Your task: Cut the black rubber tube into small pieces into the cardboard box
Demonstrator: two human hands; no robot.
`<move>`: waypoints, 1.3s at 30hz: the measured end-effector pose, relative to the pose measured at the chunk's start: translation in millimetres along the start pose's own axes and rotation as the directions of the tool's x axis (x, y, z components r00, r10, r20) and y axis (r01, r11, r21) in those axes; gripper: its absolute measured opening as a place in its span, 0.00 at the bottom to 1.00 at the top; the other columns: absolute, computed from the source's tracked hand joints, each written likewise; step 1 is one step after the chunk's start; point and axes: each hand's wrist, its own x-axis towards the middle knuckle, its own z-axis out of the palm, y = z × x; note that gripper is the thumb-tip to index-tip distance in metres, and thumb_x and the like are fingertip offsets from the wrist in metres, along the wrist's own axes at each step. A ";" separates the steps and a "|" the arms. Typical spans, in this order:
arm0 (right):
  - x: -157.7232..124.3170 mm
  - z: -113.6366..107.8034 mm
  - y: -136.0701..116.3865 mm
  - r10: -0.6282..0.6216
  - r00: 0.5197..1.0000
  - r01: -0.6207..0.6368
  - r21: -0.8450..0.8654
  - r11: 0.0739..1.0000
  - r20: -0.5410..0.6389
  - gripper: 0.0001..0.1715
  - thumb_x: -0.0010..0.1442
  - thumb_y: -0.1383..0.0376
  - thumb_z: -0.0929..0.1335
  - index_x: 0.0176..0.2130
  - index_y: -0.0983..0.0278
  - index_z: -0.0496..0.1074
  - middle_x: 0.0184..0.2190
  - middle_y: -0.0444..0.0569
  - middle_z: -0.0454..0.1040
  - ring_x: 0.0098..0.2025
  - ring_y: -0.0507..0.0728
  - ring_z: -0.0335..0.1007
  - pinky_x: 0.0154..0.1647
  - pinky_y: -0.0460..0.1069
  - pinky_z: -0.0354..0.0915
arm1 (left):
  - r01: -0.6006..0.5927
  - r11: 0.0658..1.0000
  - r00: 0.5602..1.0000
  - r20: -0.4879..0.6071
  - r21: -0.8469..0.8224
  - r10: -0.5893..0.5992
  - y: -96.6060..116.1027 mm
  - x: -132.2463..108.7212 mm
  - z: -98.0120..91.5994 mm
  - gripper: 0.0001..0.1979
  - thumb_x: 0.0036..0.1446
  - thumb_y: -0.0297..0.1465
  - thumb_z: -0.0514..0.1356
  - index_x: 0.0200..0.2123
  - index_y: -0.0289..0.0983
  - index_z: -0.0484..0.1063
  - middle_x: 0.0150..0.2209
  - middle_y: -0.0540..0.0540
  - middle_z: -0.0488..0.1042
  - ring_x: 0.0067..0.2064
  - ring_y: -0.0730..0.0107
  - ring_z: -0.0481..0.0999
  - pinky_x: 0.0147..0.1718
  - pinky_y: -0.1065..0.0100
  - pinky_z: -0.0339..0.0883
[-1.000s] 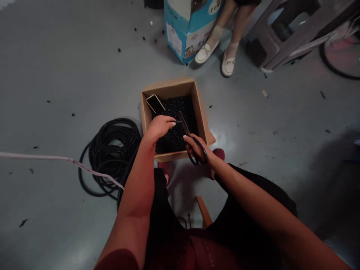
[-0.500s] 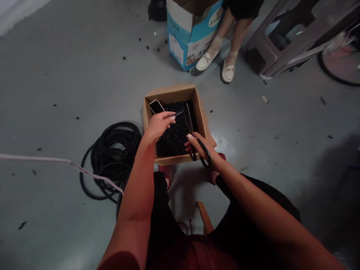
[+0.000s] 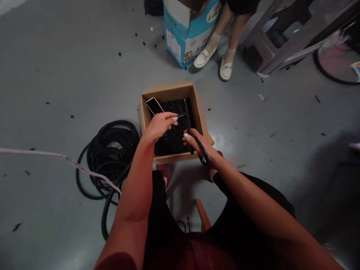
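Note:
My left hand (image 3: 161, 126) pinches a short, thin, ridged black strip (image 3: 181, 115) between thumb and fingers, its tip pointing right. In my right hand (image 3: 197, 141) is a pair of scissors (image 3: 204, 159), with long dark blades pointing away from me. The strip's free end meets the blades, or lies right against them. Both hands are over an open cardboard box (image 3: 177, 158) on the floor. Many small black pieces (image 3: 170, 140) fill its bottom. A phone-like slab with a black face and pale rim (image 3: 154, 106) leans in the box's far left corner.
Coiled black tubing (image 3: 111, 144) lies left of the box, with a pale cord (image 3: 56, 153) nearby. Beyond stand a blue printed carton (image 3: 176, 39) and a person's feet in white shoes (image 3: 225, 70). A grey plastic stool (image 3: 261, 52) is at far right. Black scraps dot the floor.
The scissors' handle loops have drawn closer together, and the strip's end is now at the blades. My view has shifted slightly.

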 end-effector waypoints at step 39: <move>-3.4 4.0 1.3 0.046 0.999 -0.046 -0.020 0.999 -0.015 0.21 0.62 0.46 0.61 0.39 0.60 0.62 0.31 0.44 0.69 0.30 0.52 0.67 0.32 0.48 0.64 | 0.048 0.998 0.995 0.090 0.052 -0.052 -5.3 1.8 2.9 0.13 0.56 0.28 0.58 0.43 0.32 0.77 0.31 0.45 0.76 0.25 0.78 0.65 0.28 0.72 0.61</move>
